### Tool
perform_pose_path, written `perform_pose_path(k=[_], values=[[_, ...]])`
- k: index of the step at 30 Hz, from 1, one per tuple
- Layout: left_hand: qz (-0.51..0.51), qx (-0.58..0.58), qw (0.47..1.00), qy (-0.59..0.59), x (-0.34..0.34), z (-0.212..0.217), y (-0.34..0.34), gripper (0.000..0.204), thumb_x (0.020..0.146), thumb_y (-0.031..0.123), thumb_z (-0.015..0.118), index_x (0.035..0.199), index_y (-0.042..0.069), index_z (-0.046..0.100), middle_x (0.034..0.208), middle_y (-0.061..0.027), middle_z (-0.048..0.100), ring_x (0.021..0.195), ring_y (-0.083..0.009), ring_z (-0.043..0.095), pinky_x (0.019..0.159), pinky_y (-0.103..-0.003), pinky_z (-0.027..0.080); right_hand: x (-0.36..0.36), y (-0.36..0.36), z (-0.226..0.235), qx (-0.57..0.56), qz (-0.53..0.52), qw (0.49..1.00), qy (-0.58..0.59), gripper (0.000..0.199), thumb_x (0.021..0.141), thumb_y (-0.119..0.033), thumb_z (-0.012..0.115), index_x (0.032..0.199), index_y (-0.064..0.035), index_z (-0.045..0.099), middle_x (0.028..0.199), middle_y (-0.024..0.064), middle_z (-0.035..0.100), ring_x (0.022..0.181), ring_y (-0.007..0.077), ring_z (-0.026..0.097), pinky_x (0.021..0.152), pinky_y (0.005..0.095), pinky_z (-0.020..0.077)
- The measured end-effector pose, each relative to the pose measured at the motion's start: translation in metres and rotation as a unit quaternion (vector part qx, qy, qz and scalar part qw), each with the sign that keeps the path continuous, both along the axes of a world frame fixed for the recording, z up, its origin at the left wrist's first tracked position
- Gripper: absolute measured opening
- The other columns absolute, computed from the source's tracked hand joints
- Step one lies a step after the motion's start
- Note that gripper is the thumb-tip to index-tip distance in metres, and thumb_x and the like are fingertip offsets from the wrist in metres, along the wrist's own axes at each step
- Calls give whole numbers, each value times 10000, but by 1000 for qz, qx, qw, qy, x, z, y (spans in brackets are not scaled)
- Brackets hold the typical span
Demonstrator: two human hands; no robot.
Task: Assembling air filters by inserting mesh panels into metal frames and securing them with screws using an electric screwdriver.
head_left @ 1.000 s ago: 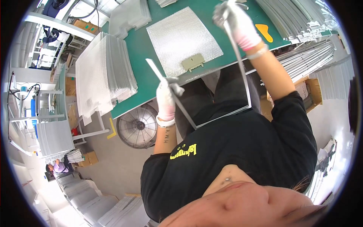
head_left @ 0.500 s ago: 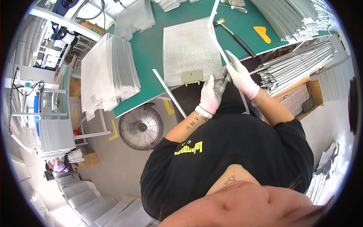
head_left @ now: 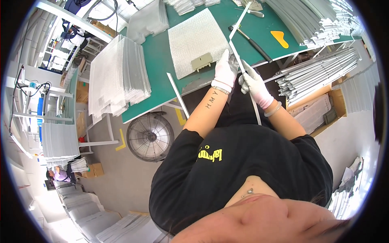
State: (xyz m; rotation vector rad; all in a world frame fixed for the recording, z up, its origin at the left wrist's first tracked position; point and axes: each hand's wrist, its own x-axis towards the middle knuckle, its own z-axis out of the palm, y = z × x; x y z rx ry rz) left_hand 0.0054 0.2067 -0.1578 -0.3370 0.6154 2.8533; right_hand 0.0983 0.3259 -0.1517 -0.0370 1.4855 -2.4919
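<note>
White strip [head_left: 255,108] — right hand [head_left: 256,86] grips it, left hand [head_left: 225,69] rests close, grip unclear; apparently paired for steadiness. Mesh sheet [head_left: 197,36] — flat on bench [head_left: 157,60], left, within reach.

A mesh sheet [head_left: 190,36] lies flat on a green table [head_left: 158,58]. Around that sheet, a big pile of mesh [head_left: 111,73] sits at 8 o'clock, a smaller pile [head_left: 146,22] at 10, a screwdriver [head_left: 257,14] at 2, and a hammer [head_left: 255,45], then a yellow scraper [head_left: 278,39], at 3.
</note>
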Motion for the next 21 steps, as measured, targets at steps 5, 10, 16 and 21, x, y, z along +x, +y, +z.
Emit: perform_pose_path(k=[5, 10, 16, 21], values=[[23, -2, 1000, 10, -10, -4, 1, 197, 1017, 155, 580, 1138, 0, 572, 1093, -126, 612, 1059, -269, 578, 1008, -414, 466, 8, -1, 6, 66, -8, 998, -1, 583, 1042, -109, 421, 1597, -102, 244, 808, 32, 558, 526, 65, 435, 525, 234, 451], [40, -32, 997, 51, -10, -1, 3, 155, 1003, 98, 591, 1098, -25, 591, 1048, -125, 643, 994, -252, 625, 934, -406, 519, 12, 4, 9, 10, 3, 1000, -14, 600, 1040, -108, 428, 1601, -87, 218, 803, 34, 556, 514, 65, 428, 516, 233, 448], [89, -51, 994, 48, -20, -4, 8, 134, 989, 63, 594, 1082, -33, 606, 1029, -118, 660, 954, -236, 651, 905, -405, 541, 14, -2, 11, 108, -10, 994, -9, 584, 1045, -112, 419, 1601, -107, 237, 783, 33, 548, 501, 71, 431, 494, 238, 452], [73, -59, 995, 35, -20, -7, 5, 169, 991, 90, 600, 1118, -20, 618, 1053, -104, 666, 986, -236, 653, 925, -392, 539, -7, 1, 15, 139, 8, 990, 0, 563, 1050, -118, 411, 1594, -122, 264, 759, 37, 550, 495, 72, 447, 482, 240, 460]])
